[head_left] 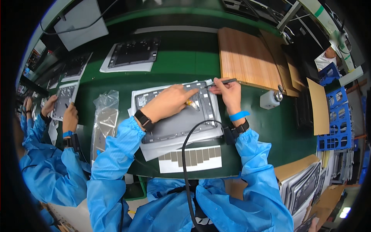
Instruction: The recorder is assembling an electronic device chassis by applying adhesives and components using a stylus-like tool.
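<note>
- Head view: right hand (229,94) grips black pen-shaped tool (230,81); slipping could scratch gray panel (170,123).
- Left hand (169,101): grip cannot be told; overhanging cable (184,154) could snag panel.

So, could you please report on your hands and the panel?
Left hand over dark panel; right hand holding slim black tool near its upper-right corner. Panel on white sheets. Black cable crosses panel's lower right in view.

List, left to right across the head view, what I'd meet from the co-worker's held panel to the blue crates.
Co-worker's panel → clear plastic bag → your left hand → your right hand, holding a dark pen-like tool → white bottle → blue crates.
</note>
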Tool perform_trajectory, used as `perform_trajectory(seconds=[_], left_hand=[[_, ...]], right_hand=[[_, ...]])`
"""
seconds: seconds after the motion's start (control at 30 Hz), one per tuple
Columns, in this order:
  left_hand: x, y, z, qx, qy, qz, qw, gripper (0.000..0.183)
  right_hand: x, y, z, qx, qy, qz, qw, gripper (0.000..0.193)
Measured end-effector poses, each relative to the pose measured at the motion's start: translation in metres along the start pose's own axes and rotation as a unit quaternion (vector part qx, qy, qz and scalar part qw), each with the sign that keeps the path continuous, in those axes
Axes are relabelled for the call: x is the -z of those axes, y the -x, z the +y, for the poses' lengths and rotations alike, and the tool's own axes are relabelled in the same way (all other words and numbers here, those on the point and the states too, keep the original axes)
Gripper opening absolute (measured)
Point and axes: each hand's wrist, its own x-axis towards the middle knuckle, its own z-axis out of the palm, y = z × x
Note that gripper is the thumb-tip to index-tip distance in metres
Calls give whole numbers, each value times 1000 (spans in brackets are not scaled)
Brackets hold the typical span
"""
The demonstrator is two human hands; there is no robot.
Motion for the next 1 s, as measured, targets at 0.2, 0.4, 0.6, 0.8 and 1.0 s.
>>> perform_trajectory(seconds=[0.2, 0.4, 0.6, 0.8, 1.0], left_hand=[[-8, -10, -6, 35, -6, -53, 998, 59], [-12, -13, -12, 35, -15, -51, 998, 60], [-11, -14, -11, 37, -8, -64, 997, 61], [-11, -20, -7, 39, -14, -75, 996, 64], [-17, -26, -12, 10, -96, -70, 993, 67]], right_hand=[[3, -7, 4, -12, -3, -2, 1000, 23], [0, -9, 4, -14, 10, -6, 1000, 23], [0, -9, 2, -17, 11, -14, 1000, 22], [-2, -6, 2, -1, 36, -13, 999, 23], [-3, -6, 0, 21, 75, -5, 997, 22]])
